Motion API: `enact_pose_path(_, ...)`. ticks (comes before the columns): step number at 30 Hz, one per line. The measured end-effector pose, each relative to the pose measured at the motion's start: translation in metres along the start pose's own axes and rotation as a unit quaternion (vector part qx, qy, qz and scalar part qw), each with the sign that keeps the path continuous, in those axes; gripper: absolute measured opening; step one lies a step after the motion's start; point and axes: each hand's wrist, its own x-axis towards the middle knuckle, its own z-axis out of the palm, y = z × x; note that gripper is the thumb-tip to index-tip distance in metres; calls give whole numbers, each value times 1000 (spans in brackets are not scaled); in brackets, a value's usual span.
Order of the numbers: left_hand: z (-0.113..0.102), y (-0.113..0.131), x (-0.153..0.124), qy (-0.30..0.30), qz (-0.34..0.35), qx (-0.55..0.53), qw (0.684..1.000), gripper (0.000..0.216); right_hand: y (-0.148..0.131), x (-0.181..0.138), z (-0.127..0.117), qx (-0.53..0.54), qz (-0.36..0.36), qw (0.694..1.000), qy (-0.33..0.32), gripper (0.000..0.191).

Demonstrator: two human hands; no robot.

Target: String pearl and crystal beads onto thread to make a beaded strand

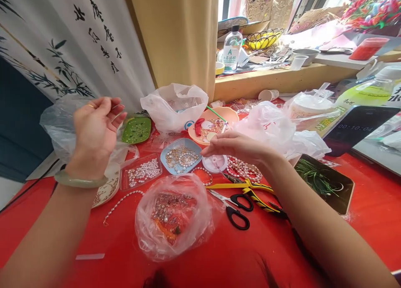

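Observation:
My left hand (95, 131) is raised above the red table at the left, fingers curled inward as in a pinch; a thin clear thread seems to run from it, though I cannot be sure. A pale green bangle (79, 180) sits on that wrist. My right hand (233, 146) reaches over the middle of the table, fingers pressed together and pointing left, just above a small round white spool (214, 163) and beside a blue dish of beads (181, 156). What the right fingers hold is hidden.
Black-handled scissors (234, 207) and yellow-handled pliers (250, 191) lie near the front. A clear bag of mixed beads (173, 215), a tray of pearls (141, 172), an orange dish (209, 125), a green dish (136, 130), white plastic bags (175, 106), a phone (355, 127) and a dark tray (324, 183) crowd the table.

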Motion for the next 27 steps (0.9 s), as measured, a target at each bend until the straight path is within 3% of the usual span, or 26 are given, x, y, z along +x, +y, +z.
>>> enact_pose_path(3, -9, 1, 11, 23, -1, 12, 1000, 21, 6, 3, -3, 36, 18, 999, -1, 18)
enact_pose_path(11, -29, -1, 27, 47, 2, 30, 998, 21, 14, 4, -9, 11, 86, 995, 42, 17)
enact_pose_path(27, -39, 0, 32, 75, -8, 45, 996, 24, 23, 9, -16, 4, 113, 993, 41, 19)
